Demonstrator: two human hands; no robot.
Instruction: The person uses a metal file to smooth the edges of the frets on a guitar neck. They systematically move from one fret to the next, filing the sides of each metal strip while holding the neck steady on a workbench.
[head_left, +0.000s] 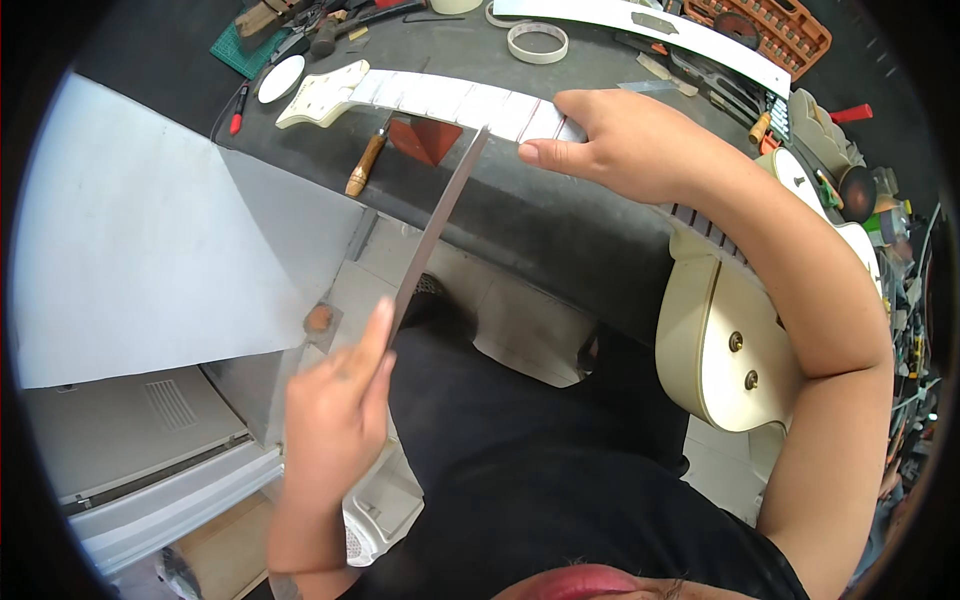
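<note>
A cream electric guitar lies across the dark workbench (520,215). Its neck (440,98) is covered in white tape strips and runs left to the headstock (318,97); its body (715,350) hangs off the bench at the right. My right hand (610,140) presses down on the neck near the middle. My left hand (335,410) grips the near end of a long flat metal file (440,220), index finger stretched along it. The file's far tip rests on the taped neck, just left of my right thumb.
A wooden-handled tool (365,165) and a red block (425,140) lie beside the neck. A tape roll (537,42), a white strip (650,30), an orange case (770,25), a green mat (240,50) and a red pen (238,108) sit further back. A grey cabinet (140,250) stands left.
</note>
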